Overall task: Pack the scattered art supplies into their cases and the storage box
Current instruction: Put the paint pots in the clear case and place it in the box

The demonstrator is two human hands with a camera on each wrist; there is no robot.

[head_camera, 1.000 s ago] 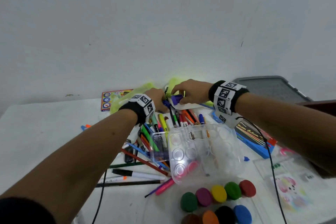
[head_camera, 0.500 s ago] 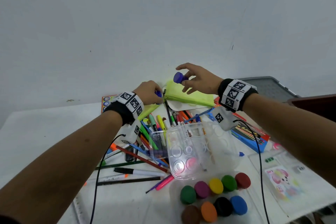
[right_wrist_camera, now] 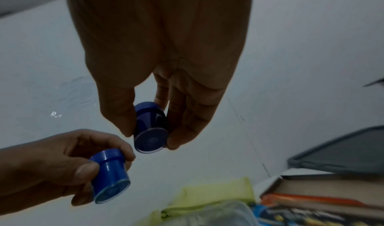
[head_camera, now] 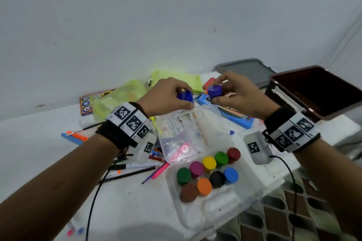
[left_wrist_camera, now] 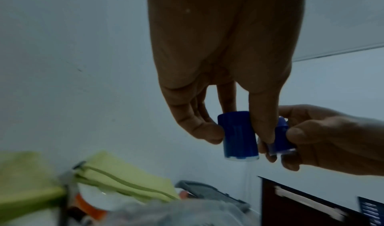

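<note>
I have a small paint pot pinched in each hand, raised above the far end of the table: my left hand [head_camera: 166,96] grips the blue pot [head_camera: 185,96], my right hand [head_camera: 238,95] the violet-blue pot [head_camera: 215,91]. This looks like the paint-set step. Next I judge both should go down into free sockets of the clear paint tray [head_camera: 231,203] nearer me, beside its nine seated pots.

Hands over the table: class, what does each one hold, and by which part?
The left hand pinches a blue paint pot by its sides; the right hand pinches a second blue paint pot by its sides.
</note>
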